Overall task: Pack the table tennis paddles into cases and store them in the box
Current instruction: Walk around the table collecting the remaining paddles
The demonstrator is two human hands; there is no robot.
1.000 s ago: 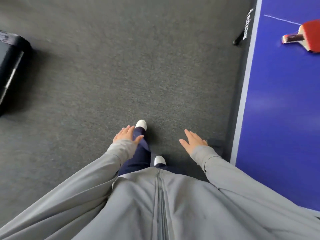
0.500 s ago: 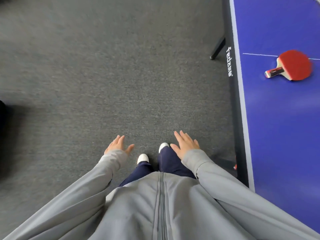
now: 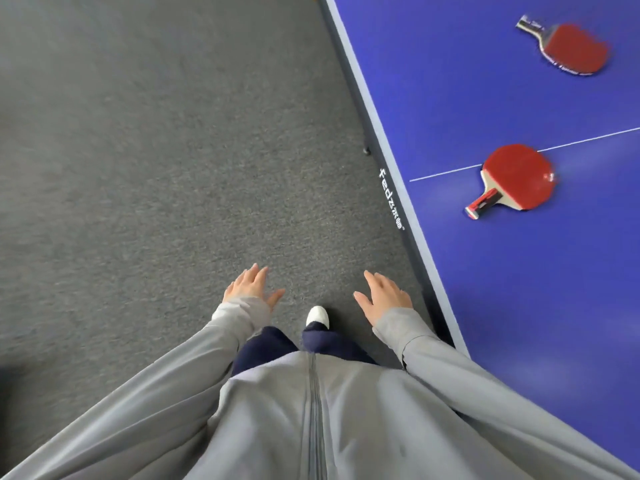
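Two red table tennis paddles lie on the blue table (image 3: 519, 289) at the right. The nearer paddle (image 3: 516, 178) rests by the white centre line, handle pointing toward me. The farther paddle (image 3: 571, 46) lies near the top right, blurred. My left hand (image 3: 251, 287) and my right hand (image 3: 382, 297) hang in front of me over the carpet, fingers straight and spread, holding nothing. Both hands are well short of the paddles. No case or box is in sight.
Grey carpet (image 3: 156, 168) covers the floor at left and centre. The table's dark edge (image 3: 391, 199) with white lettering runs diagonally beside my right hand. A table leg foot (image 3: 366, 151) stands on the carpet. My white shoe (image 3: 317, 316) shows between my hands.
The view has swung right, bringing the table and a second paddle further into sight. The dark object at the left has left the view. My hands stay empty and spread.
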